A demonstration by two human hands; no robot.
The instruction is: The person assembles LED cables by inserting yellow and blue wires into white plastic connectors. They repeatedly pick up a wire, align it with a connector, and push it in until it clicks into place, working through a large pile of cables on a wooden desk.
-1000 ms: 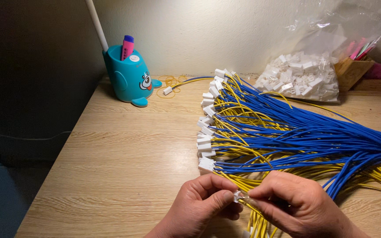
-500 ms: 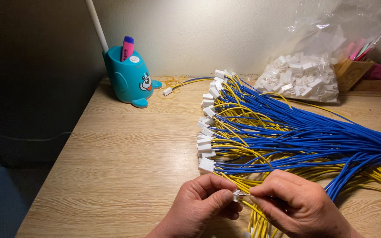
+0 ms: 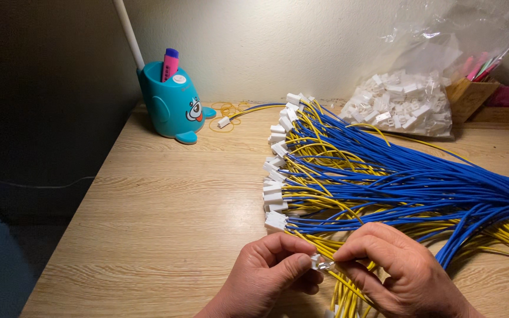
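My left hand [image 3: 269, 277] pinches a small white plastic connector [image 3: 318, 262] between thumb and forefinger at the bottom of the head view. My right hand [image 3: 393, 271] meets it from the right, its fingertips closed on a thin yellow wire [image 3: 349, 285] at the connector's end. Both hands rest low over the wooden table [image 3: 166, 212]. Just beyond them lies a big fan of blue and yellow wires [image 3: 396, 176], many ending in white connectors [image 3: 275, 197] lined up along its left edge.
A teal cartoon pen holder [image 3: 173, 106] with a pink marker stands at the back left beside a white lamp stem [image 3: 129, 32]. A clear bag of white connectors [image 3: 405, 109] sits at the back right, next to a wooden box [image 3: 466, 97]. Yellow rubber bands [image 3: 228, 110] lie near the wall.
My hands stay in nearly the same place, the fingers shifting only slightly on the connector and wire. Everything else on the table is unmoved.
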